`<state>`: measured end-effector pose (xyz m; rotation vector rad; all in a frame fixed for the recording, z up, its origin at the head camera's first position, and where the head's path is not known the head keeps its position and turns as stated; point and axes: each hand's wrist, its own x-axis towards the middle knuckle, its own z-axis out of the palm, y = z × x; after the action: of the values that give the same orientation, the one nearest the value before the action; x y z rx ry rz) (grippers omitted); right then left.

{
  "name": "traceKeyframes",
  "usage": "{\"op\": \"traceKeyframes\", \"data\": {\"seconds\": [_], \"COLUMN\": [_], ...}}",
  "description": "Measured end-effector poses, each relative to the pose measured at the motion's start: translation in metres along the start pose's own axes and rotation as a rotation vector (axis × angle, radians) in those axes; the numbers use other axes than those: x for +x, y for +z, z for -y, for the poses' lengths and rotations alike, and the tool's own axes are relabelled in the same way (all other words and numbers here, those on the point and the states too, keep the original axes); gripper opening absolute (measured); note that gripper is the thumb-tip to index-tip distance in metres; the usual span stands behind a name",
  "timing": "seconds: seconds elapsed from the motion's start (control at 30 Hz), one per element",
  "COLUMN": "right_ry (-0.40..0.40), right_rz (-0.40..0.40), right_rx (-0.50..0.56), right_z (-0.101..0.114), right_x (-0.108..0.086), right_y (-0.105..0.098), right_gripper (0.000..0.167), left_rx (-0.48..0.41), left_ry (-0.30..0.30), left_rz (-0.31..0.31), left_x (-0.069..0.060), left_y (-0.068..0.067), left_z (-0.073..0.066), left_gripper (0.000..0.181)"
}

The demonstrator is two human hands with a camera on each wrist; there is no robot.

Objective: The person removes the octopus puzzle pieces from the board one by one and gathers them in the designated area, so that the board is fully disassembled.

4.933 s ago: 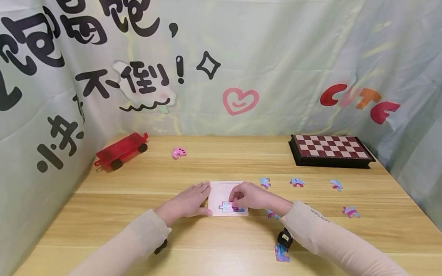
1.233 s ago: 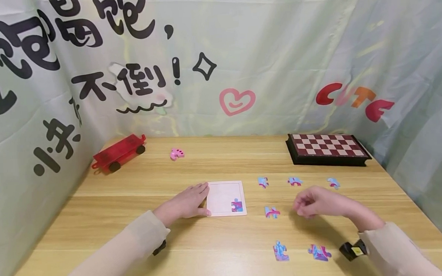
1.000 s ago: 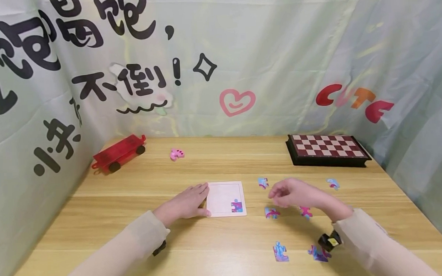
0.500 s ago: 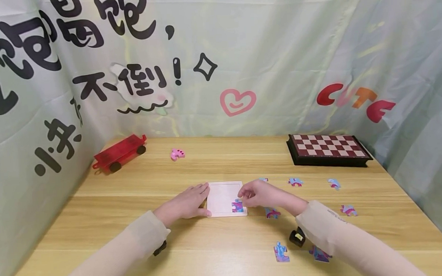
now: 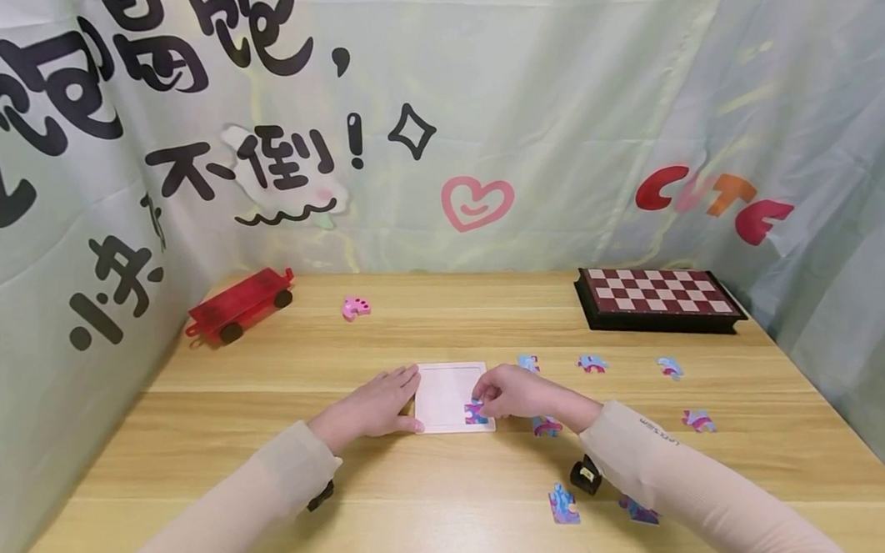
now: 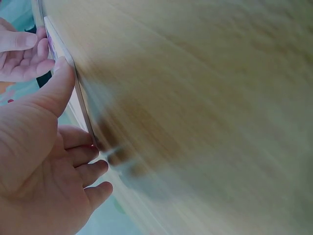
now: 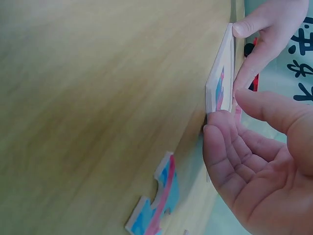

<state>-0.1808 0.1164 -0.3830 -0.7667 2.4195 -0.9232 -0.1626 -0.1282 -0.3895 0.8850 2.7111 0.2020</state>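
Note:
In the head view a pale square puzzle tray lies flat on the table. One purple-and-blue puzzle piece sits in its near right corner. My left hand touches the tray's left edge with fingers and thumb extended. At the right edge is my right hand, its fingertips by the seated piece and partly covering it. The right wrist view shows the right hand with thumb apart from loosely bent fingers and nothing visible between them. There, a loose puzzle piece lies nearby.
Several loose pieces lie to the right, including a blue-and-pink piece and a purple piece. A chessboard box stands back right. Back left are a red toy wagon and a small pink piece. A printed curtain encloses the table.
Earlier a second piece was in the tray under my right hand. That hand then went right over the loose pieces and came back left to the tray. The left hand stays.

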Motion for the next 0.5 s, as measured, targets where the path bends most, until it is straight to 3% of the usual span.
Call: {"op": "traceKeyframes", "data": {"seconds": [0.5], "right_ry": [-0.029], "right_rz": [-0.058], "right_rx": [0.005], "right_z": [-0.0012], "right_x": [0.0017], "right_y": [-0.0058], "right_gripper": [0.004], "left_rx": [-0.002], "left_ry": [0.004], "left_rz": [-0.003], "left_x": [-0.0011], "left_y": [-0.0022], "left_z": [-0.0018], "left_gripper": [0.078]}}
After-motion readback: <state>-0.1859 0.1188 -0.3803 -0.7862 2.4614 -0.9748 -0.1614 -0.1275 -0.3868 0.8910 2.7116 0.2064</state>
